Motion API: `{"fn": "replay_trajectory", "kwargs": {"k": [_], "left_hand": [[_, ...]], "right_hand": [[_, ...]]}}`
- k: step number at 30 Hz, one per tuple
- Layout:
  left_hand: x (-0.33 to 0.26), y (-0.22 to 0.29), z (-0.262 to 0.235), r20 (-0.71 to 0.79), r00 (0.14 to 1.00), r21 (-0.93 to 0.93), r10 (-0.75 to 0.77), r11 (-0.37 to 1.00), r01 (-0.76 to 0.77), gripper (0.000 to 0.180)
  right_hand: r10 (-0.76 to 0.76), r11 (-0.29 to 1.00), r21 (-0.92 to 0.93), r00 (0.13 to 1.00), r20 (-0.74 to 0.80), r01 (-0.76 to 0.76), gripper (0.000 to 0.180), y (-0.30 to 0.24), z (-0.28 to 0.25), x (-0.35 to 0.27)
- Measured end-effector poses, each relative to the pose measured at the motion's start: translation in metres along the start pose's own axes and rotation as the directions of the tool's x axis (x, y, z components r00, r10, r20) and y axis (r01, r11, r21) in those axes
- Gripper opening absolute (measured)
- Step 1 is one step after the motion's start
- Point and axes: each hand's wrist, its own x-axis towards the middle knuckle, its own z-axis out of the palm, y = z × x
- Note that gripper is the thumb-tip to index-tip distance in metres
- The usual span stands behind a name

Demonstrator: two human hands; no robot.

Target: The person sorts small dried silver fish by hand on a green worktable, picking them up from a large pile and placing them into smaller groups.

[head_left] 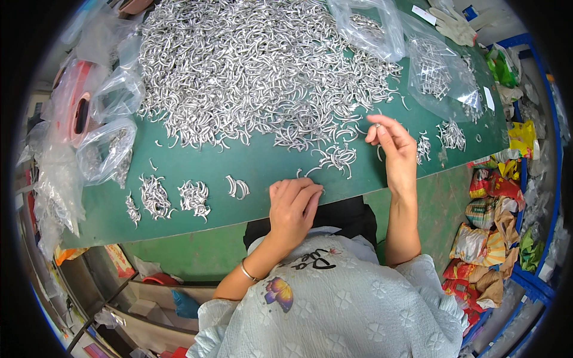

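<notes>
A large heap of small curved silver metal pieces (pixel 239 65) spreads over the green table (pixel 250 156). Beside the heap's near right side my right hand (pixel 395 146) is raised, thumb and index finger pinched on what looks like one curved metal piece (pixel 360 128). My left hand (pixel 292 206) is curled at the table's front edge; what its fingers hold, if anything, is hidden. Just beyond its fingertips lie a few curved pieces and a small loose cluster (pixel 337 158). Further left are a small group of curved pieces (pixel 237 187) and several little piles (pixel 194 198).
Clear plastic bags (pixel 439 74) holding metal pieces lie at the back right, near a work glove (pixel 452 25). More bags (pixel 107 149) and a red plastic object (pixel 76 110) crowd the left end. Blue shelving (pixel 540 280) with colourful packages stands to the right.
</notes>
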Motion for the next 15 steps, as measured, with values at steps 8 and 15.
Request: {"fn": "replay_trajectory", "kwargs": {"k": [8, 15], "left_hand": [[-0.001, -0.001, 0.001, -0.010, 1.000, 0.001, 0.013, 1.000, -0.013, 0.023], [-0.001, -0.001, 0.001, -0.003, 1.000, 0.007, 0.011, 1.000, -0.011, 0.023]], "right_hand": [[0.078, 0.997, 0.016, 0.997, 0.003, -0.078, 0.010, 0.000, 0.012, 0.006], [-0.240, 0.677, -0.713, 0.971, 0.016, 0.179, 0.013, 0.000, 0.025, 0.007]]}}
